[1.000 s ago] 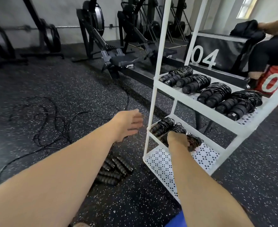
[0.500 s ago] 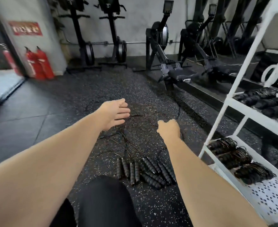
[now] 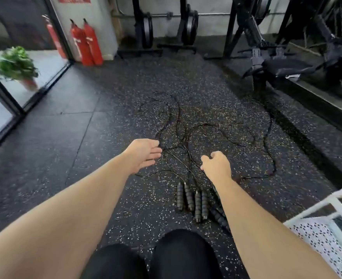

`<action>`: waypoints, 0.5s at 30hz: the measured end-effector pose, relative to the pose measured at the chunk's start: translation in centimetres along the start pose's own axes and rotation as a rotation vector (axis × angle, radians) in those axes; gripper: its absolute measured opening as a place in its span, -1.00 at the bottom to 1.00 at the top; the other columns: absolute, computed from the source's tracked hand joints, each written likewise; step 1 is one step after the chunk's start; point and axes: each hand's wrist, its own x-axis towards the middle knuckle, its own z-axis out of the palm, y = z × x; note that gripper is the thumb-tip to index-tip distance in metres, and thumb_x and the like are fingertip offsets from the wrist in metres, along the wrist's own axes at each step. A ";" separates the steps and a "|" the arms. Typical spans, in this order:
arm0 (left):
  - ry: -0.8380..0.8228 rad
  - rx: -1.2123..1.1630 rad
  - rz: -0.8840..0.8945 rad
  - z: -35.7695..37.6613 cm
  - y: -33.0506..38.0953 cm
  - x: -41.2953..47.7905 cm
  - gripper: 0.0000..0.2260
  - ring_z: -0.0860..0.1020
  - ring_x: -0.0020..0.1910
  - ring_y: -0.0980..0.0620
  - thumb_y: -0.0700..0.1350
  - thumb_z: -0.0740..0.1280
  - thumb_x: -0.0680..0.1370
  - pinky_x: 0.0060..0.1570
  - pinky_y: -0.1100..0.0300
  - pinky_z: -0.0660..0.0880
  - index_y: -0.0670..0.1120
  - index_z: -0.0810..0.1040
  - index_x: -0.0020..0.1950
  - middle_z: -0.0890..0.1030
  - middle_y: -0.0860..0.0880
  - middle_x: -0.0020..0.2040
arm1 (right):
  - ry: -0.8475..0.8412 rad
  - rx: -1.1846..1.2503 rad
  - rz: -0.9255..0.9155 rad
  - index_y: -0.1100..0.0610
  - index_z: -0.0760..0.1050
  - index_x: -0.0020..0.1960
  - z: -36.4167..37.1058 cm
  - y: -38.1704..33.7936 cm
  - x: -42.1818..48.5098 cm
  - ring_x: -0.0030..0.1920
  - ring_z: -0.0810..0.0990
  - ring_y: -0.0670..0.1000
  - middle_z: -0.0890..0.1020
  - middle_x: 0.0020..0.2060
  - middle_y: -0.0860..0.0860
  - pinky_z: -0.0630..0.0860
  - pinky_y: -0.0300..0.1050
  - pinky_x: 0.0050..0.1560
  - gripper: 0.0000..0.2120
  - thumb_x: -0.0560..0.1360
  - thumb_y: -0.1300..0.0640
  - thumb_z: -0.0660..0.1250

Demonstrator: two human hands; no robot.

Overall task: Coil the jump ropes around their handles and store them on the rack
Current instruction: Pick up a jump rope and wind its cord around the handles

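You are wearing black leggings over both knees; your forearms are showing bare, sleeveless, with nothing on your wrists or hands.

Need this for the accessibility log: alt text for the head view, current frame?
Both bare hands, left hand open and right hand loosely curled, reach over tangled black jump ropes on a speckled gym floor, handles bunched nearby. White rack corner at right.

We see only a corner of the white rack before the right edge cuts it off, our right forearm covers perhaps two of the jump rope handles, and the potted plant is smeared with blur.
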 end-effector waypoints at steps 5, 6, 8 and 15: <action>-0.024 0.029 -0.063 1.7 -3.5 6.7 -0.80 0.62 0.10 0.01 -0.18 0.31 0.62 0.17 0.09 0.54 -0.10 0.52 0.24 0.65 -0.08 0.10 | -0.038 -0.032 0.044 0.11 0.36 0.34 4.0 2.3 3.8 0.06 0.58 0.12 0.64 0.06 0.08 0.51 -0.01 -0.01 -0.62 0.55 0.04 0.19; -0.036 0.030 -0.079 2.2 -4.2 8.0 -0.82 0.63 0.08 0.01 -0.20 0.32 0.61 0.14 0.11 0.55 -0.10 0.53 0.22 0.65 -0.09 0.10 | -0.041 -0.051 0.048 0.11 0.37 0.34 4.7 2.8 4.7 0.07 0.58 0.12 0.65 0.06 0.09 0.52 0.01 0.02 -0.63 0.56 0.05 0.19; -0.052 0.034 -0.115 3.2 -5.6 10.6 -0.86 0.63 0.01 0.03 -0.23 0.32 0.60 0.07 0.16 0.55 -0.09 0.55 0.15 0.65 -0.09 0.08 | -0.039 -0.093 0.062 0.10 0.38 0.33 6.1 3.9 6.4 0.08 0.58 0.12 0.65 0.05 0.08 0.52 0.02 0.04 -0.65 0.57 0.07 0.19; -0.102 0.126 -0.209 7.4 -12.1 19.4 -0.90 0.46 -0.22 -0.01 -0.32 0.32 0.55 -0.24 0.23 0.39 -0.14 0.54 -0.01 0.52 -0.15 -0.12 | -0.057 -0.202 0.105 0.07 0.38 0.35 9.9 8.5 12.1 0.02 0.60 0.11 0.65 0.03 0.04 0.52 -0.04 -0.05 -0.65 0.57 0.11 0.20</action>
